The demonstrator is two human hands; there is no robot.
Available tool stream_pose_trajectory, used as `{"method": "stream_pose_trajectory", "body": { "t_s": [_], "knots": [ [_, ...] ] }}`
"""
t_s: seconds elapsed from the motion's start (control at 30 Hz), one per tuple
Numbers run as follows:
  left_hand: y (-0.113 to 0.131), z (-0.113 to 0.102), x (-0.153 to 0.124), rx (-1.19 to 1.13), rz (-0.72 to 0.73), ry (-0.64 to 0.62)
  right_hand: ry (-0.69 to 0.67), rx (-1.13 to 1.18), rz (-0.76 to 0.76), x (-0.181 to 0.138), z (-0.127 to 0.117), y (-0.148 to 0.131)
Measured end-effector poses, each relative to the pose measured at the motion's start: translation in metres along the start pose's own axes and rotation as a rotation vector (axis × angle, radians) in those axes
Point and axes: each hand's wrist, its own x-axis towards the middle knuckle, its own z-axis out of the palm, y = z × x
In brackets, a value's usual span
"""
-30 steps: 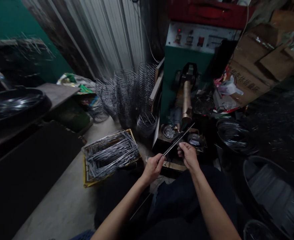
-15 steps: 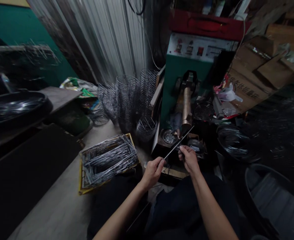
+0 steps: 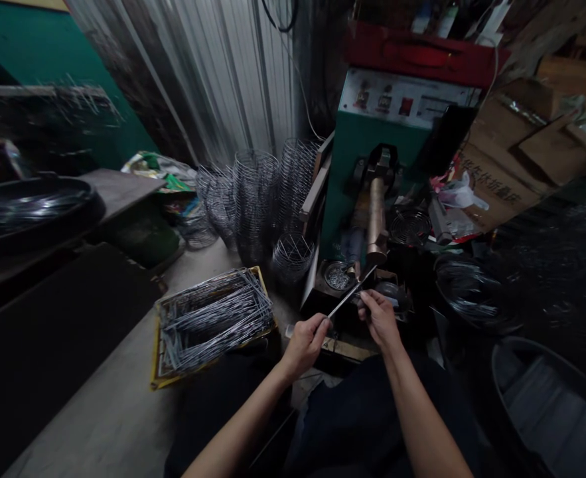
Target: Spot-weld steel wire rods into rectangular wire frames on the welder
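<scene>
My left hand (image 3: 304,344) is closed around the near end of a thin metal rod (image 3: 345,301), which slants up and away to the right. Its far end lies by the copper-coloured electrode arm (image 3: 377,226) of a green spot welder (image 3: 340,172). Just right of the rod, my right hand (image 3: 378,317) is held in a pinch; whatever is between its fingertips is too small to make out. A round dish of small metal bits (image 3: 338,276) stands beyond the rod, at the foot of the welder.
To the left, a yellow crate (image 3: 154,372) holds many metal rods. Coiled wire baskets (image 3: 255,192) stand stacked by the corrugated wall. A cardboard box (image 3: 496,179) leans at the right, above a dark basin of metal pieces (image 3: 472,289). Another tub (image 3: 496,372) sits lower right.
The rod's far end has come down and slightly left, closer beneath the electrode arm. Both hands keep nearly the same place and grip. The view has shifted a little.
</scene>
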Motion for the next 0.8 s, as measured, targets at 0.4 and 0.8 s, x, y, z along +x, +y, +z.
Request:
{"method": "stream_pose_trajectory", "body": {
  "t_s": [0.4,0.8],
  "knots": [
    [0.0003,-0.0005,0.0026,-0.012,0.001,0.010,-0.010,-0.006,-0.014,0.0051,0.0014,-0.0010],
    [0.0029,0.0015,0.0013,-0.048,-0.005,0.037,0.003,-0.003,-0.003,0.0053,0.0000,-0.0005]
  ]
}}
